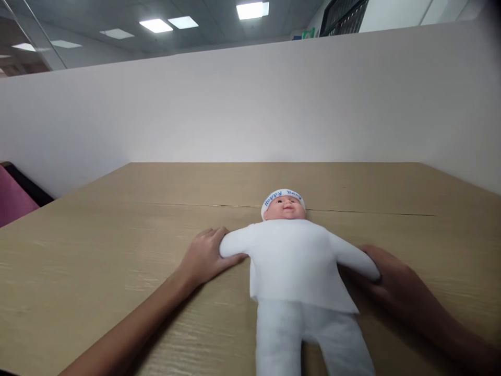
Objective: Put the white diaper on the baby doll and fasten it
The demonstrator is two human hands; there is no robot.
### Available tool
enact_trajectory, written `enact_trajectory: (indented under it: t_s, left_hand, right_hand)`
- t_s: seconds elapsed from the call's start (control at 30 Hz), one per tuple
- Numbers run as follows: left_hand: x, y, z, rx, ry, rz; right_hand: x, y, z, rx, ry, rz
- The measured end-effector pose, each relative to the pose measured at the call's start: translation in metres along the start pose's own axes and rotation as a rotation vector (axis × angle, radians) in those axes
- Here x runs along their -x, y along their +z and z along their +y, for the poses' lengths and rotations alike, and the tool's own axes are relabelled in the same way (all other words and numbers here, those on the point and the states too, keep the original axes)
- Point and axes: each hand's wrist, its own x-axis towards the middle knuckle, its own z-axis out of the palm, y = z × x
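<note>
A baby doll (pixel 293 261) in a white top and white trousers lies face up, its head toward the far side. Around its head is a white cap with blue lettering (pixel 282 196). My left hand (pixel 209 253) is closed around the end of the doll's arm on the left, thumb below it. On the other side, my right hand (pixel 385 279) grips the doll's other arm, with its fingers mostly hidden under and behind the sleeve. The doll's feet run out of view at the bottom.
The doll rests on a wooden table (pixel 117 261) with a thin seam across it. A white partition (pixel 250 109) stands along the far edge and the right side. At the left edge sits a pink and black object (pixel 18 196), perhaps a chair.
</note>
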Motion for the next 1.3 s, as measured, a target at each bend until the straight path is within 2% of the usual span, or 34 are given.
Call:
enact_trajectory:
  t_s: [0.1, 0.23, 0.4, 0.53, 0.7, 0.8, 0.87, 1.1, 1.3]
  left_hand:
    - [-0.031, 0.007, -0.015, -0.029, 0.014, 0.071]
    - [-0.072, 0.016, -0.033, -0.060, 0.078, 0.149]
    - [-0.126, 0.028, -0.056, -0.147, 0.100, 0.256]
    - [-0.155, 0.031, -0.077, -0.084, 0.155, 0.325]
    - [-0.161, 0.019, -0.109, 0.117, 0.223, 0.198]
    - [-0.160, 0.014, -0.119, 0.154, 0.167, 0.161]
    - [-0.159, 0.015, -0.120, 0.148, 0.127, 0.156]
    - [-0.155, 0.017, -0.113, 0.114, 0.112, 0.177]
    - [-0.135, 0.024, -0.101, 0.152, 0.057, 0.251]
  right_hand:
    - [-0.036, 0.011, 0.009, 0.039, 0.061, -0.063]
    - [-0.080, 0.029, 0.027, 0.099, 0.082, -0.059]
    - [-0.129, 0.052, 0.060, 0.215, 0.020, 0.012]
    - [-0.162, 0.062, 0.079, 0.262, -0.032, 0.030]
    - [-0.176, 0.065, 0.089, 0.239, -0.050, 0.045]
    - [-0.176, 0.067, 0.093, 0.230, -0.050, 0.035]
    - [-0.176, 0.069, 0.098, 0.228, -0.056, 0.010]
    - [-0.174, 0.083, 0.117, 0.231, -0.032, 0.026]
    - [-0.153, 0.084, 0.114, 0.258, 0.063, 0.056]
